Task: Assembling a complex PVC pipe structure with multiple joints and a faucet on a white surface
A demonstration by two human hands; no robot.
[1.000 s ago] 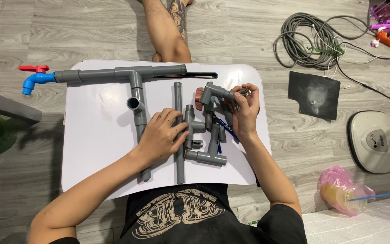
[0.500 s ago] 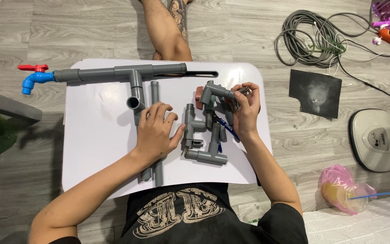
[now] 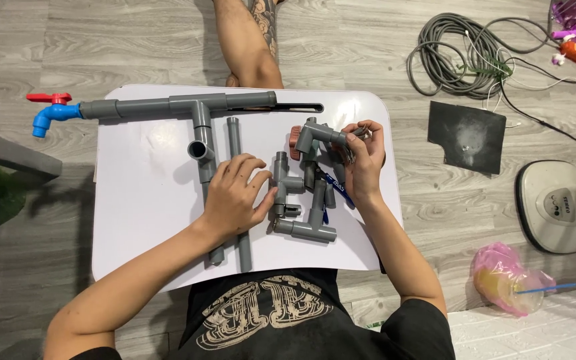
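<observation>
My left hand [image 3: 235,193] lies with fingers spread on a straight grey pipe [image 3: 234,137] that runs front to back on the white table [image 3: 141,220]. My right hand [image 3: 363,157] holds a grey elbow fitting [image 3: 315,137] with a reddish cap, lifted slightly over a cluster of joined grey fittings [image 3: 301,200]. A blue pen [image 3: 338,190] rests among those fittings. A long grey T-shaped pipe assembly [image 3: 168,105] with a blue tap [image 3: 51,115] and red handle lies along the table's far edge, its branch pointing toward me under my left hand.
Someone's bare leg [image 3: 251,40] rests on the wooden floor beyond the table. To the right are a coiled grey cable [image 3: 461,53], a black sheet [image 3: 467,137], a white fan base [image 3: 558,203] and a pink plastic bag [image 3: 508,277].
My left hand slid the straight pipe leftward, away from the fittings and next to the T-assembly's branch, then spread its fingers. The right hand stayed put with the elbow fitting.
</observation>
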